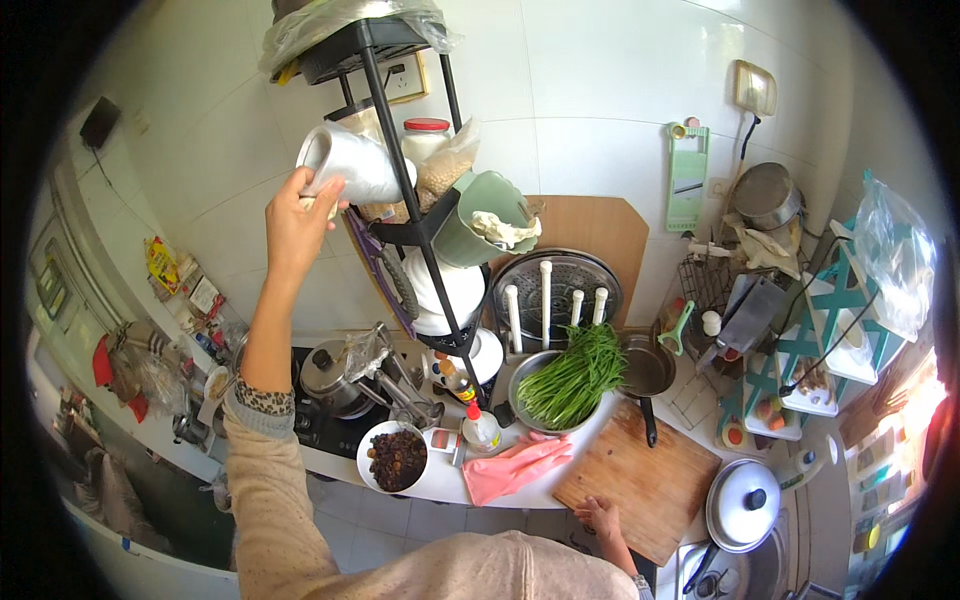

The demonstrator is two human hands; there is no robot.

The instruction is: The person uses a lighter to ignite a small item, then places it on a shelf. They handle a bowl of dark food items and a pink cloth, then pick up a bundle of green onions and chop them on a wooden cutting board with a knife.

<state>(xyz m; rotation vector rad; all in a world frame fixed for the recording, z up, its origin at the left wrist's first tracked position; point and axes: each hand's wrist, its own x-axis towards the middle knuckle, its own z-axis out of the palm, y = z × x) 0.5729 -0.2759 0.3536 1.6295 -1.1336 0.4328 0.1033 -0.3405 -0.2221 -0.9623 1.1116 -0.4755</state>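
Note:
Raised at the upper left, my left hand grips a roll of clear plastic film or bags beside the black shelf rack. My right hand is low, at the near left edge of the wooden cutting board, with fingers loosely curled and nothing seen in it. Green chives or similar leaves fill a metal bowl left of a small frying pan. Pink rubber gloves lie on the counter next to a white bowl of dark dried food.
A lidded pot stands on the black cooktop at left. On the rack hangs a green plastic bin. A cleaver stands in a wire holder at right. Near the sink is a metal lidded pan.

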